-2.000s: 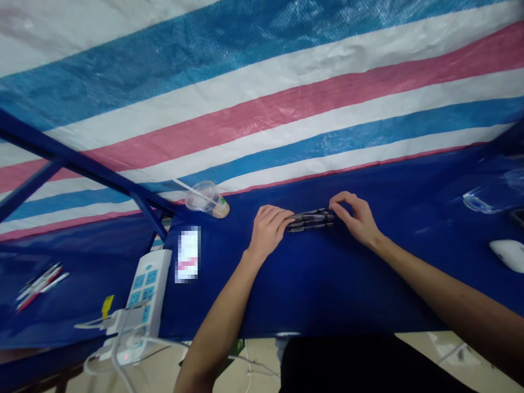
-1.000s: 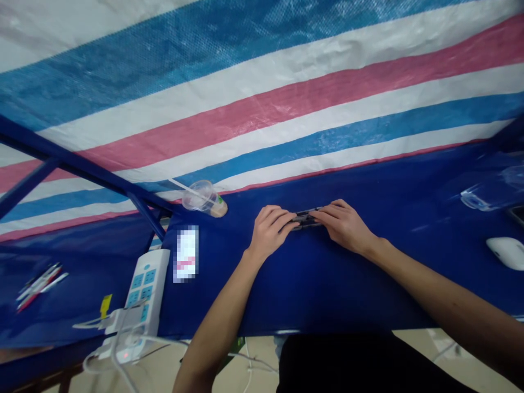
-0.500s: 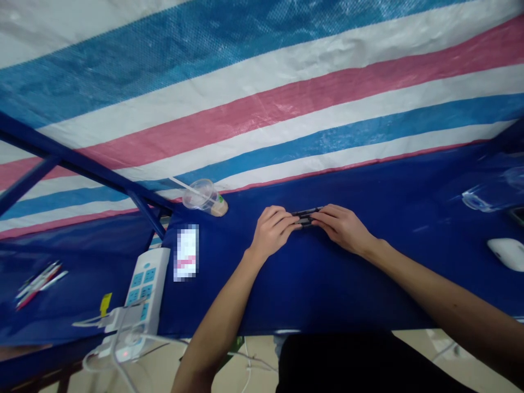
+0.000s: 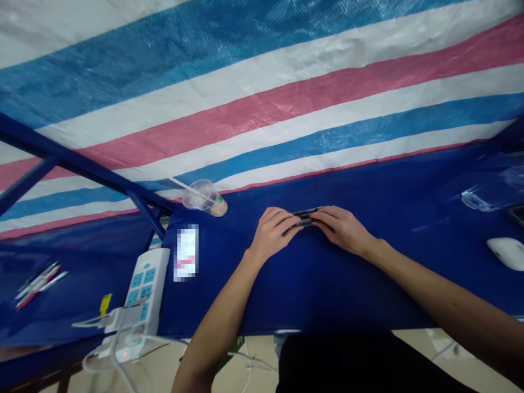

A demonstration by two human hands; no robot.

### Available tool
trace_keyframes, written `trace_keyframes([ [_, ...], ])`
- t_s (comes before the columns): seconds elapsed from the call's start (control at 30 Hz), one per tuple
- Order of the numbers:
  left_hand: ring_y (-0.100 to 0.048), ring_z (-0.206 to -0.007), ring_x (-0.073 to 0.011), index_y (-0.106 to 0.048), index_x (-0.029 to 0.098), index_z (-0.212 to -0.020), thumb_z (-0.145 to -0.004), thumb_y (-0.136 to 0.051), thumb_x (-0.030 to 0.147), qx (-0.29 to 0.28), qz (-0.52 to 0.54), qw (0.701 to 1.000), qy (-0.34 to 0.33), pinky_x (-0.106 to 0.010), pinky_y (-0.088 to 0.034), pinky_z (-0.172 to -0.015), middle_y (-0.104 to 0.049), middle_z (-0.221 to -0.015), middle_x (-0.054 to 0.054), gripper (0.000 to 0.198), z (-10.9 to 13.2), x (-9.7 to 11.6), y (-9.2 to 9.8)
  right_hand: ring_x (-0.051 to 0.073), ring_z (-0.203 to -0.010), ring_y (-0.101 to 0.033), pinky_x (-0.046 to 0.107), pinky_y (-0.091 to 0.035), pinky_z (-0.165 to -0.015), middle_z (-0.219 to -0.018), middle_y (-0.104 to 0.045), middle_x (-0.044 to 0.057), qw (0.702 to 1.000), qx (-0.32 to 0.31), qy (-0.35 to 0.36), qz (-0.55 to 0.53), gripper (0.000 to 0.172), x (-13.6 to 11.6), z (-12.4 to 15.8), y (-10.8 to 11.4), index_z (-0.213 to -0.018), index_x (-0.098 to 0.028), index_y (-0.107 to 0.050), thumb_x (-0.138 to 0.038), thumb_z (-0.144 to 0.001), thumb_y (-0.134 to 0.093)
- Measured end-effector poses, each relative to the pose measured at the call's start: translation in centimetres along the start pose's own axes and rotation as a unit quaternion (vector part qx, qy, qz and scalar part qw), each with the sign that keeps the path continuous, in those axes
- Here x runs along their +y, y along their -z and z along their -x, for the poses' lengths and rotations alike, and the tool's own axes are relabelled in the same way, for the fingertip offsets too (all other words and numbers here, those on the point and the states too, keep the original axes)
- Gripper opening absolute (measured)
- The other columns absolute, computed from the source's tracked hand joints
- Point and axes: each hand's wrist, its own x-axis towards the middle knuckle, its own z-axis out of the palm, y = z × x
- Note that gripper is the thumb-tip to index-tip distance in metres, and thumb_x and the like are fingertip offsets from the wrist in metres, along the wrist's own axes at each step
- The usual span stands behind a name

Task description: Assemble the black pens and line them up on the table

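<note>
Over the dark blue tabletop, both my hands are close together. My left hand (image 4: 273, 230) has its fingers closed on the left ends of a few slim dark pens (image 4: 306, 214). On the right ends, my right hand (image 4: 341, 226) pinches them between thumb and fingers. The pens lie side by side, roughly level across the view. Only their middle stretch shows between the hands; the fingers cover both ends.
A clear plastic cup (image 4: 204, 197) with a straw lies tipped at the back left. Near it are a blurred phone-like rectangle (image 4: 186, 254) and a white power strip (image 4: 147, 286) with cables. Several pens (image 4: 40, 285) lie far left. A white mouse (image 4: 507, 252) sits right.
The dark pens between my hands look pressed closer together than before. Both hands have barely shifted.
</note>
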Motion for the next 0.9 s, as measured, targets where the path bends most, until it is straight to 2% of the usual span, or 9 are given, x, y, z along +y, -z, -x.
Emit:
trace_keyframes([
  [0.1, -0.067, -0.091, -0.0177, -0.072, 0.021, -0.096, -0.093, -0.073, 0.026, 0.009, -0.004, 1.0, -0.012, -0.036, -0.053, -0.085, -0.076, -0.092, -0.003, 0.006, -0.01, -0.08, -0.08, 0.025, -0.094, -0.071, 0.042, -0.058, -0.083, -0.107, -0.075, 0.011, 0.999, 0.017, 0.026, 0.009, 0.018, 0.04, -0.1, -0.07, -0.117, -0.02, -0.067, -0.025, -0.103, -0.057],
  [0.3, -0.066, -0.087, -0.0186, -0.071, 0.02, -0.087, -0.096, -0.07, 0.033, -0.022, -0.012, 1.0, 0.008, -0.038, -0.051, -0.085, -0.073, -0.082, -0.003, 0.017, -0.07, -0.16, 0.09, 0.024, -0.091, -0.071, 0.041, -0.057, -0.08, -0.102, -0.075, 0.009, 0.999, 0.014, 0.038, -0.001, 0.013, 0.02, -0.15, -0.13, -0.112, -0.02, -0.067, -0.022, -0.102, -0.058],
  [0.5, -0.068, -0.093, -0.0204, -0.07, 0.02, -0.103, -0.094, -0.072, 0.037, -0.018, 0.003, 1.0, 0.011, -0.04, -0.052, -0.088, -0.076, -0.095, -0.006, 0.019, -0.19, 0.08, 0.1, 0.023, -0.093, -0.07, 0.039, -0.06, -0.083, -0.104, -0.072, 0.011, 0.999, 0.025, 0.019, -0.035, 0.013, 0.12, -0.05, -0.01, -0.112, -0.02, -0.067, -0.021, -0.101, -0.059],
  [0.6, -0.068, -0.091, -0.0194, -0.07, 0.02, -0.098, -0.098, -0.066, 0.03, -0.034, 0.004, 0.999, 0.013, -0.039, -0.051, -0.088, -0.076, -0.091, -0.005, 0.011, -0.32, 0.2, 0.09, 0.023, -0.092, -0.07, 0.038, -0.061, -0.082, -0.102, -0.072, 0.01, 0.999, 0.032, 0.02, -0.033, 0.012, 0.12, -0.06, -0.01, -0.111, -0.02, -0.067, -0.021, -0.1, -0.06],
  [0.73, -0.064, -0.088, -0.0198, -0.068, 0.018, -0.089, -0.103, -0.057, 0.028, -0.058, -0.013, 0.998, 0.031, -0.039, -0.049, -0.085, -0.073, -0.084, -0.004, 0.02, -0.46, 0.22, 0.34, 0.023, -0.092, -0.07, 0.038, -0.061, -0.082, -0.101, -0.072, 0.009, 0.999, 0.032, 0.022, -0.035, 0.012, 0.04, -0.12, -0.02, -0.11, -0.02, -0.067, -0.021, -0.1, -0.061],
  [0.8, -0.064, -0.09, -0.0204, -0.068, 0.018, -0.094, -0.104, -0.056, 0.031, -0.071, -0.015, 0.996, 0.043, -0.04, -0.048, -0.086, -0.073, -0.088, -0.005, 0.02, -0.44, 0.15, 0.44, 0.023, -0.091, -0.07, 0.038, -0.061, -0.081, -0.101, -0.072, 0.009, 0.999, 0.034, 0.02, -0.034, 0.012, 0.03, -0.13, -0.01, -0.111, -0.021, -0.067, -0.021, -0.1, -0.06],
  [0.9, -0.065, -0.092, -0.0212, -0.066, 0.018, -0.109, -0.099, -0.064, 0.041, -0.072, -0.009, 0.996, 0.044, -0.041, -0.049, -0.088, -0.073, -0.096, -0.006, 0.025, -0.32, 0.04, 0.36, 0.023, -0.091, -0.071, 0.038, -0.061, -0.081, -0.102, -0.072, 0.01, 0.999, 0.032, 0.014, -0.033, 0.013, 0.1, -0.1, 0.03, -0.112, -0.021, -0.066, -0.022, -0.101, -0.06],
])
